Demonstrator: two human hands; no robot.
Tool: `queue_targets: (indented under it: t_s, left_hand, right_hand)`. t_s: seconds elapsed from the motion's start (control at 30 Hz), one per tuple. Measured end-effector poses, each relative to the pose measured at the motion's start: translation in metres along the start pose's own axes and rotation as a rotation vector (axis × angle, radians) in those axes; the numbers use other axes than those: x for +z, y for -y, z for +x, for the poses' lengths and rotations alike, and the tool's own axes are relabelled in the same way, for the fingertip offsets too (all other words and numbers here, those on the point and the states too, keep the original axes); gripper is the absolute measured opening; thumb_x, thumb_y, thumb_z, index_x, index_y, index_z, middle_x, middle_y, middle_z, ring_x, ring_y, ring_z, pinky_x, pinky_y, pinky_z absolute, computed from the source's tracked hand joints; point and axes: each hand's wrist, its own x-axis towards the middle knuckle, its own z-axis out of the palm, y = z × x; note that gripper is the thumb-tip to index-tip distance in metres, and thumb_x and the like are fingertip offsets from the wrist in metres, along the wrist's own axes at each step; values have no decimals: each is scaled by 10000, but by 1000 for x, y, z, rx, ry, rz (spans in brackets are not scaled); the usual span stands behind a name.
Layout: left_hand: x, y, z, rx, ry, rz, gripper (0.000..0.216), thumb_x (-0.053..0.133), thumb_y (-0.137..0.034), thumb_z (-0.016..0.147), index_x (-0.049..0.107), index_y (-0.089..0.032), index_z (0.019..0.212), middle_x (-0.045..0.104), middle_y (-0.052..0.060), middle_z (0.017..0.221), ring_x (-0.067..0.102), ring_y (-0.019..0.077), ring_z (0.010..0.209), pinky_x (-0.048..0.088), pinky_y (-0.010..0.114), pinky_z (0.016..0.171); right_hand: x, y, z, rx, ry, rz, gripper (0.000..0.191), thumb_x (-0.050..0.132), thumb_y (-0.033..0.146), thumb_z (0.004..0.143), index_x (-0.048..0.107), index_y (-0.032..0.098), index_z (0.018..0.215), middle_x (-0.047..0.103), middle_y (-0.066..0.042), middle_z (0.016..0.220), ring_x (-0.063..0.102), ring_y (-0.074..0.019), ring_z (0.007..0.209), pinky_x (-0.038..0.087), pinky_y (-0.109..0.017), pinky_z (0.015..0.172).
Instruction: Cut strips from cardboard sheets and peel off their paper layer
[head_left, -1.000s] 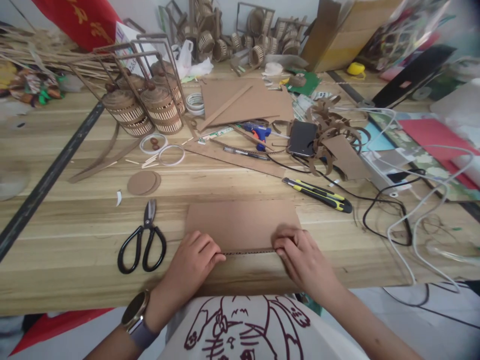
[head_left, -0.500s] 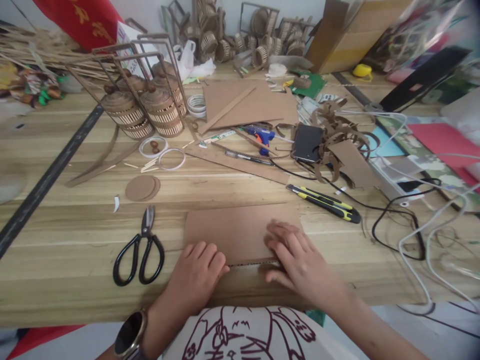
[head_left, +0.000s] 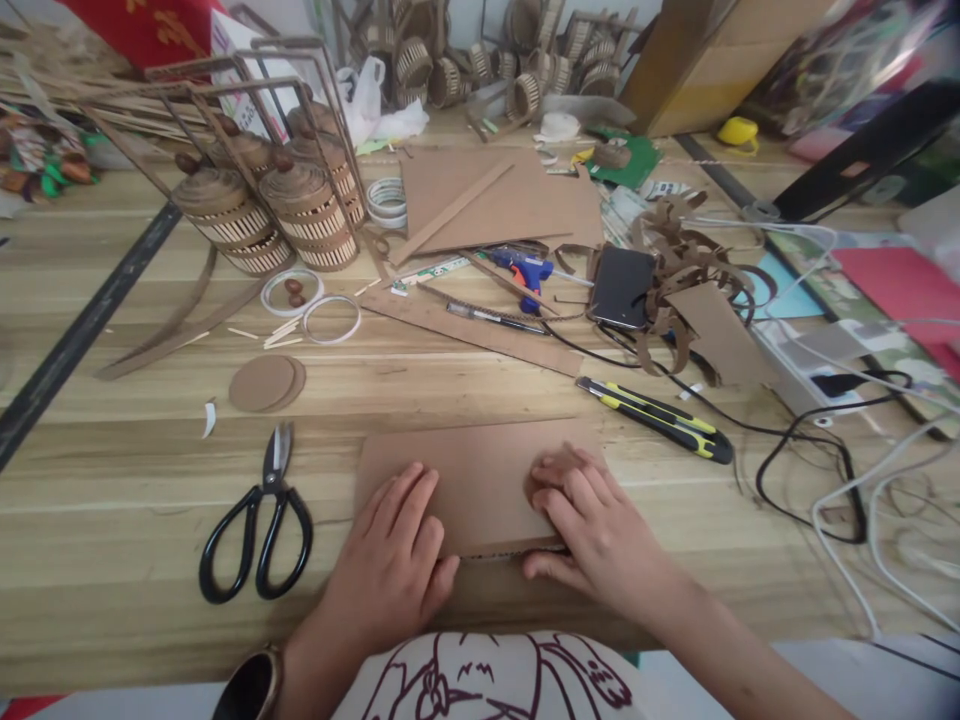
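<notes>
A rectangular sheet of brown cardboard (head_left: 480,470) lies in front of me, its near edge showing the corrugation. My left hand (head_left: 397,550) rests on its left part, fingers stretched out flat and the thumb by the near edge. On the right part, my right hand (head_left: 596,515) grips the sheet with bent fingers on top and the thumb at the near edge; the thumb's exact contact is hard to see. Black-handled scissors (head_left: 262,520) lie left of the sheet, slightly spread. Beyond its right corner is a yellow and black utility knife (head_left: 656,418).
Cardboard discs (head_left: 262,383), tape rings (head_left: 330,318) and lidded stick-sided baskets (head_left: 307,215) in frames stand at left. Farther back are a blue glue gun (head_left: 529,275), more cardboard (head_left: 472,190) and a phone (head_left: 622,285). Curled strips (head_left: 679,265) and cables (head_left: 847,480) spread at right.
My left hand has slid forward onto the sheet, and its fingers have straightened. The right hand stays at about the same spot on the cardboard. The view has shifted slightly.
</notes>
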Motion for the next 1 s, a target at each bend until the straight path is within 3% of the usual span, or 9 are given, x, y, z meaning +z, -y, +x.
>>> queue_targets:
  t_s: [0.07, 0.27, 1.0]
  left_hand:
    - [0, 0, 3, -6, -1, 10, 278, 402, -319, 991, 596, -164, 868, 646, 183, 1231, 549, 304, 1215, 484, 448, 963]
    - [3, -3, 12, -60, -60, 23, 239, 402, -221, 993, 614, -167, 896, 710, 122, 1053, 629, 262, 1068, 478, 408, 936]
    - [2, -1, 14, -37, -35, 28, 228, 410, -191, 994, 614, -149, 902, 717, 132, 1028, 646, 275, 1032, 469, 424, 926]
  right_hand:
    - [1, 0, -1, 6, -3, 31, 483, 541, 639, 891, 605, 171, 991, 635, -130, 1026, 586, -303, 1061, 438, -582, 1065]
    - [4, -1, -3, 55, 27, 71, 489, 594, 658, 849, 610, 191, 990, 646, -125, 1043, 600, -299, 1067, 481, -588, 1030]
    - [2, -3, -3, 68, 33, 91, 516, 495, 682, 885, 606, 186, 977, 640, -116, 1005, 602, -286, 1063, 471, -541, 1034]
